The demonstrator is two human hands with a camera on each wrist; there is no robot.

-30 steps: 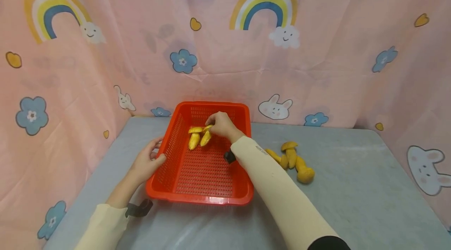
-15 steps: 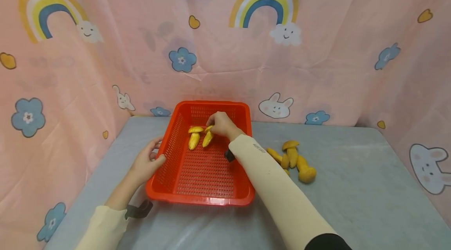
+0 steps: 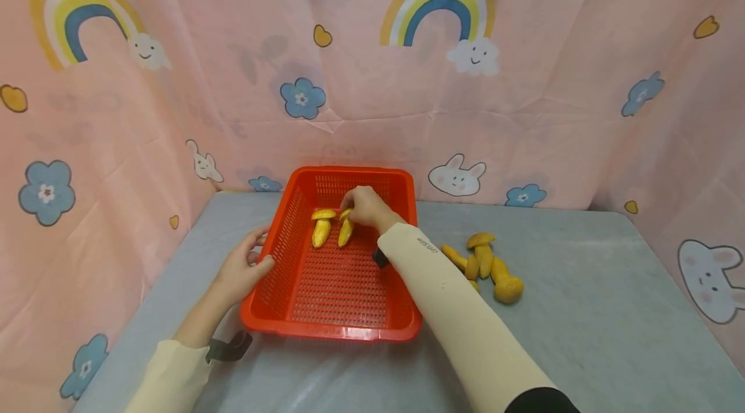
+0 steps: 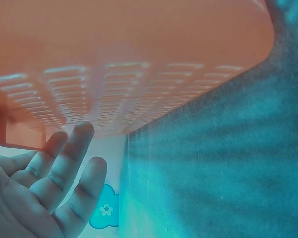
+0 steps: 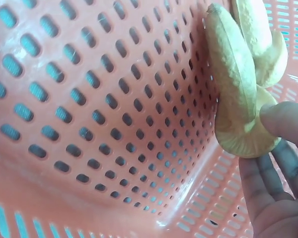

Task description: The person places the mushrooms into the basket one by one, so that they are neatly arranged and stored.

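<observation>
A red plastic basket (image 3: 337, 290) with slotted walls and floor stands on the table. My left hand (image 3: 244, 267) holds its left rim, thumb over the edge and fingers on the outside; the left wrist view shows those fingers (image 4: 82, 144) against the slotted wall. Inside the basket, my right hand (image 3: 367, 207) pinches a yellow mushroom (image 5: 233, 69) by its cap, between thumb and fingers. The stem of this mushroom points toward the basket's near end. Just left of it lies a second yellow mushroom (image 3: 321, 232), cap toward the far wall.
Several more yellow mushrooms (image 3: 482, 258) lie in a cluster on the grey table (image 3: 593, 309), right of the basket and partly behind the right sleeve (image 3: 454, 296). A pink printed curtain (image 3: 361, 96) hangs behind the table and along both sides.
The pinched mushroom has shifted slightly right, away from the other one in the basket, and its stem has swung straighter. The left hand stays on the rim.
</observation>
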